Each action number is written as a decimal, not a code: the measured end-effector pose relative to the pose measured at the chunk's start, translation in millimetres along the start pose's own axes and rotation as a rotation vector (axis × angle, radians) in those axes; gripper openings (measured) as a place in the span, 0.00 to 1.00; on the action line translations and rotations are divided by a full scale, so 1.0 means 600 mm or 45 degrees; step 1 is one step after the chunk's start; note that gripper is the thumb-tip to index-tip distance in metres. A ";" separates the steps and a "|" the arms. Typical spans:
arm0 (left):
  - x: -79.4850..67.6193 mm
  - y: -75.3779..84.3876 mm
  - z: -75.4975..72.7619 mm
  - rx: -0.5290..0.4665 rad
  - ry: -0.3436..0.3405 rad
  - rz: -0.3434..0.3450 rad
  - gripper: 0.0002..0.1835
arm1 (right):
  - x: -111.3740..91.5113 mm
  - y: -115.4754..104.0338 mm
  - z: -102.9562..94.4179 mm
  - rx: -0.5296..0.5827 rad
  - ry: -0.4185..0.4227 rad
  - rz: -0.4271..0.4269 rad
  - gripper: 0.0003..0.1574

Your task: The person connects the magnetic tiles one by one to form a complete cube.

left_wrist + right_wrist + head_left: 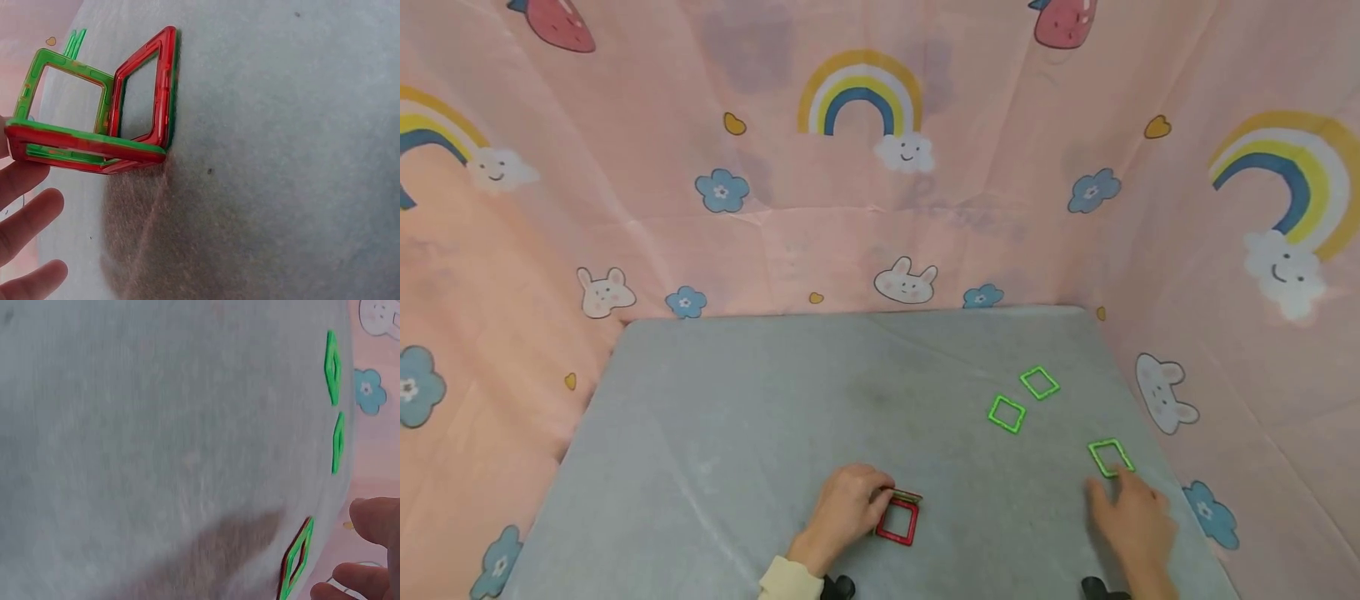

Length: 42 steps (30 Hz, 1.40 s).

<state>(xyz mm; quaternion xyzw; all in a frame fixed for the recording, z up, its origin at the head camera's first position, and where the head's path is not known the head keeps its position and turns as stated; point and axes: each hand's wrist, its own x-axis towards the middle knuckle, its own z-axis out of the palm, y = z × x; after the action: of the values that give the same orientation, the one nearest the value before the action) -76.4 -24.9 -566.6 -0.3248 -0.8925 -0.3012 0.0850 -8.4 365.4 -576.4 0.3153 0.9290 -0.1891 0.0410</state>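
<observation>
Bent thumb and fingertips of my left hand (847, 507) pinch a small build of square magnetic tiles, open frames in red and green. One red tile (915, 523) of it shows at the front in the head view. The left wrist view shows a green tile (28, 87) and a red-and-green tile (164, 94) joined at angles, with the other fingers held off the build. At the right, my right hand (1135, 525) reaches over the near edge of a green tile (1097, 462), whose underside looks red in the right wrist view. Its fingers grip nothing; contact is unclear.
Two more green square tiles, one nearer (1002, 425) and one farther (1029, 389), lie flat towards the back right of the grey cloth-covered table (737, 417). A pink printed curtain (775, 250) surrounds the table's back and sides.
</observation>
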 end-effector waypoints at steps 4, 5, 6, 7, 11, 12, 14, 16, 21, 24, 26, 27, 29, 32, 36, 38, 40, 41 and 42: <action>-0.001 0.000 0.000 -0.010 -0.035 -0.024 0.03 | 0.007 0.010 -0.005 0.006 -0.011 0.034 0.41; -0.001 -0.001 0.000 -0.010 -0.044 -0.032 0.02 | 0.009 0.012 -0.006 0.005 -0.019 0.044 0.42; -0.001 0.000 -0.001 -0.010 -0.052 -0.039 0.02 | 0.011 0.014 -0.008 -0.001 -0.030 0.051 0.43; -0.001 0.000 -0.001 -0.009 -0.054 -0.042 0.02 | 0.013 0.016 -0.009 -0.008 -0.039 0.057 0.44; -0.001 0.001 -0.003 0.015 -0.055 -0.048 0.02 | 0.022 0.019 -0.010 -0.022 -0.076 0.073 0.47; -0.001 0.001 -0.004 0.021 -0.054 -0.049 0.02 | 0.024 0.020 -0.009 -0.023 -0.081 0.077 0.48; -0.001 0.000 -0.005 0.030 -0.056 -0.054 0.02 | 0.028 0.019 -0.008 -0.021 -0.093 0.088 0.49; -0.001 0.001 -0.006 0.041 -0.053 -0.049 0.03 | 0.032 0.018 -0.005 -0.030 -0.111 0.105 0.51; 0.000 0.001 -0.009 0.053 -0.054 -0.044 0.02 | 0.037 0.018 0.003 -0.055 -0.168 0.138 0.55; 0.001 0.002 -0.010 0.044 -0.076 -0.057 0.02 | 0.042 0.019 0.008 -0.076 -0.175 0.144 0.55; 0.001 0.002 -0.010 0.035 -0.095 -0.067 0.02 | 0.046 0.021 0.011 -0.087 -0.169 0.148 0.54; 0.001 0.002 -0.010 0.036 -0.100 -0.068 0.02 | 0.049 0.022 0.011 -0.092 -0.165 0.151 0.53; 0.000 0.002 -0.008 0.040 -0.100 -0.065 0.02 | 0.055 0.024 0.012 -0.099 -0.161 0.152 0.51; -0.001 0.001 -0.007 0.045 -0.090 -0.058 0.01 | 0.062 0.026 0.012 -0.105 -0.164 0.141 0.48; -0.001 0.001 -0.009 0.031 -0.083 -0.064 0.02 | 0.068 0.024 0.011 -0.103 -0.167 0.116 0.44; -0.001 0.000 -0.010 0.027 -0.089 -0.073 0.02 | 0.070 0.021 0.012 -0.102 -0.167 0.107 0.42; -0.002 -0.001 -0.010 0.034 -0.091 -0.078 0.02 | 0.072 0.019 0.013 -0.102 -0.157 0.095 0.41; -0.002 -0.001 -0.010 0.038 -0.092 -0.081 0.02 | 0.073 0.017 0.014 -0.106 -0.152 0.089 0.40; -0.002 -0.002 -0.010 0.041 -0.090 -0.081 0.02 | 0.073 0.016 0.015 -0.106 -0.142 0.081 0.40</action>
<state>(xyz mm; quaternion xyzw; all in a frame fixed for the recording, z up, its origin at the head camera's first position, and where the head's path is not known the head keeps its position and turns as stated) -76.4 -29.8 -562.6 -0.3054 -0.9095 -0.2777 0.0491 -37.9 394.2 -596.2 0.3317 0.9218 -0.1663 0.1118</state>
